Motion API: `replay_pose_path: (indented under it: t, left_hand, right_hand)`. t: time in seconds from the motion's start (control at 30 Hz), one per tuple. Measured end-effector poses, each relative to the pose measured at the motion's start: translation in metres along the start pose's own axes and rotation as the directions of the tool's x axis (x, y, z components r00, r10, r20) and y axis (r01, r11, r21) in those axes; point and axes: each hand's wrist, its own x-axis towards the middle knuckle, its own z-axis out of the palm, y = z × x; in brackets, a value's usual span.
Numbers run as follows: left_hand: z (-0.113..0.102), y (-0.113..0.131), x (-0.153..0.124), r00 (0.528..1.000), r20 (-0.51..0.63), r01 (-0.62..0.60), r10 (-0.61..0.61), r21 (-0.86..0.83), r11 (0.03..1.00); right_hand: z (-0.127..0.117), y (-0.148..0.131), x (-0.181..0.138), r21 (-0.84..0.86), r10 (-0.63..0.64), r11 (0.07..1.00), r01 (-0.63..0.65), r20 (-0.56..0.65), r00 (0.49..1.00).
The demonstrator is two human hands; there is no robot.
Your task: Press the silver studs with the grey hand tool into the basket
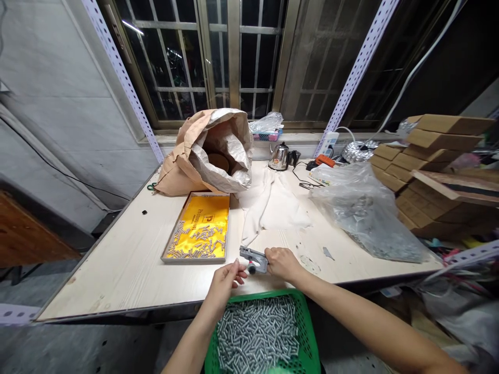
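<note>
One head-height view, forward and down across the table (pixel 113 249) toward the window (pixel 249 62).

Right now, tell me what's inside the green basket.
The green basket holds a heap of small silvery metal pieces; whatever lies beneath the top layer is hidden.

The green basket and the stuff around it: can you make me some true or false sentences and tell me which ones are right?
1. The green basket holds lots of small metal pieces. True.
2. The left hand is deep inside the basket. False: its fingertips are close to the grey tool.
3. The right hand holds the grey tool. True.
4. The tray is blue inside. False: it is yellow inside.
5. The brown sack has its mouth open. True.
6. The kettle is nearer to the person than the tray. False: it stands farther back.
</note>
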Motion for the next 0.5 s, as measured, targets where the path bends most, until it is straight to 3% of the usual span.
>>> replay_pose_path:
  t: [0.13,0.27,0.37,0.5]
  left_hand:
    - [0.008,0.004,-0.005,0.997,0.065,0.04,-0.041,0.015,0.999]
    - [0.01,-0.002,-0.004,1.0,0.018,-0.01,0.008,0.078,0.997]
    - [0.011,-0.004,-0.006,0.988,-0.05,-0.135,0.144,0.143,0.98]
    - [0.007,0.003,-0.028,0.919,-0.048,-0.352,0.391,0.349,0.869]
  right_hand:
    - [-0.013,-0.002,0.002,0.021,0.012,1.0,-0.011,-0.052,0.999]
    - [-0.024,0.0,-0.001,0.061,-0.017,0.998,0.026,-0.147,0.989]
    - [-0.026,-0.004,-0.01,0.085,-0.006,0.996,0.032,-0.288,0.958]
    - [-0.024,-0.003,-0.028,0.102,0.072,0.994,-0.038,-0.352,0.933]
